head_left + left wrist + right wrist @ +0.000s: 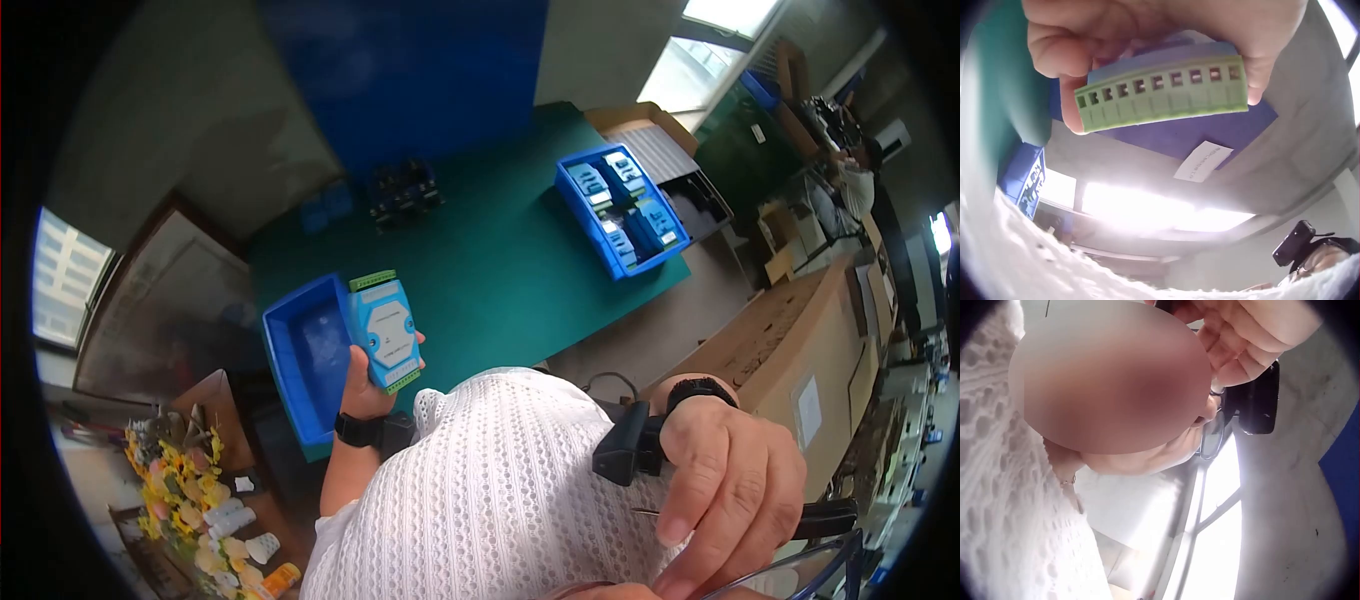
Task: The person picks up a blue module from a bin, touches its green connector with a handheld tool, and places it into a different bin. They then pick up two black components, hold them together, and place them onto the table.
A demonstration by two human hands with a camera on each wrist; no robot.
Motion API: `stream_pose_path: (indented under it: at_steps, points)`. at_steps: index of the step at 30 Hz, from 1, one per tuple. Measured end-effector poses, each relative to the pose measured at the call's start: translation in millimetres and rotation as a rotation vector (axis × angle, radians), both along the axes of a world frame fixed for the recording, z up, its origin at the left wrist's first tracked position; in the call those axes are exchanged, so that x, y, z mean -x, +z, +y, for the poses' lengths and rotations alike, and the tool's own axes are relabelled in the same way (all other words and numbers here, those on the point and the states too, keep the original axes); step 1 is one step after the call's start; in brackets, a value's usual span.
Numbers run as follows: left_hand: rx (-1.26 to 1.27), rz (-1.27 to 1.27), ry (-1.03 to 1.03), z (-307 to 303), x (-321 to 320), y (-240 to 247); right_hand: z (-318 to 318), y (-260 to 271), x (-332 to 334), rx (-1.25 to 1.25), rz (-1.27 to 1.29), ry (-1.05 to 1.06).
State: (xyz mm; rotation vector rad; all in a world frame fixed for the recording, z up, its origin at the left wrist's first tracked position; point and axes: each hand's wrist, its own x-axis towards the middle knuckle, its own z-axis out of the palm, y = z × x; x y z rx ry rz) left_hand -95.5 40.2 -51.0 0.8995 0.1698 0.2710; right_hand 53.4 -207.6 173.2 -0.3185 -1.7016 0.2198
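Observation:
In the head view my left hand (368,388) grips a blue module (388,335) with a pale label and green terminal strips at both ends. Thumb and fingers clasp its sides, as the left wrist view also shows, where the green terminal block (1163,94) faces the camera with its row of square openings. Close by the face and glasses, my right hand (735,470) holds a screwdriver; its black handle (828,519) sticks out past the fingers and a thin shaft points the other way. Most of the screwdriver is hidden by the hand.
Beside the module stands a blue bin (305,350) on the green table (480,240). A second blue bin (603,240) farther right holds several similar modules. Dark parts (403,190) lie at the back. Cardboard boxes (800,360) stand right; flowers (180,490) are at lower left.

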Motion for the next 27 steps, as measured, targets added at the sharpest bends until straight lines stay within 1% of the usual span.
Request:
stream_pose_path:
  at_steps: [2, 5, 8, 11, 12, 14, 15, 16, 17, 22, 23, 26, 27]
  points:
    - [-0.015, 0.012, -0.009, -3.7, -7.4, -0.8, -10.7, -6.1, -1.5, 0.038, 0.093, -0.04]
    - [0.007, 0.089, -0.021, -12.0, -21.4, 2.4, -25.9, -11.1, -15.1, 0.078, 0.043, -0.067]
    - [0.011, 0.067, -0.043, -24.5, -40.0, 9.5, -41.0, -15.3, -25.0, 0.069, 0.041, -0.164]
    - [0.001, 0.128, -0.094, -36.5, -55.9, 5.2, -51.8, -21.2, -41.0, 0.029, 0.011, -0.206]
    - [-0.004, 0.203, -0.133, -39.0, -60.6, 8.7, -56.1, -23.3, -45.6, 0.022, 0.017, -0.235]
    - [-0.131, 0.218, -0.082, -50.7, -72.1, 8.9, -67.2, -27.2, -52.5, 0.012, 0.028, -0.3]
    - [-0.194, 0.223, -0.056, -56.4, -78.2, 9.2, -69.0, -28.0, -52.9, 0.02, 0.089, -0.327]
    - [-0.191, 0.286, -0.059, -60.2, -83.3, 14.5, -67.5, -28.4, -51.8, 0.028, 0.148, -0.349]
    - [-0.196, 0.292, -0.044, -64.0, -87.4, 16.1, -67.3, -28.4, -54.3, 0.036, 0.207, -0.368]
    - [-0.202, 0.332, 0.027, -77.2, -103.8, 17.1, -71.5, -27.3, -96.2, 0.012, 0.066, -0.23]
    - [-0.243, 0.348, 0.031, -77.2, -105.5, 15.6, -70.0, -26.8, -104.2, -0.009, 0.029, -0.202]
    - [-0.341, 0.384, 0.007, -79.7, -115.1, 14.2, -77.3, -32.9, -108.8, 0.075, 0.171, -0.255]
    - [-0.397, 0.384, -0.013, -79.8, -122.3, 18.4, -80.2, -34.4, -114.0, 0.085, 0.181, -0.227]
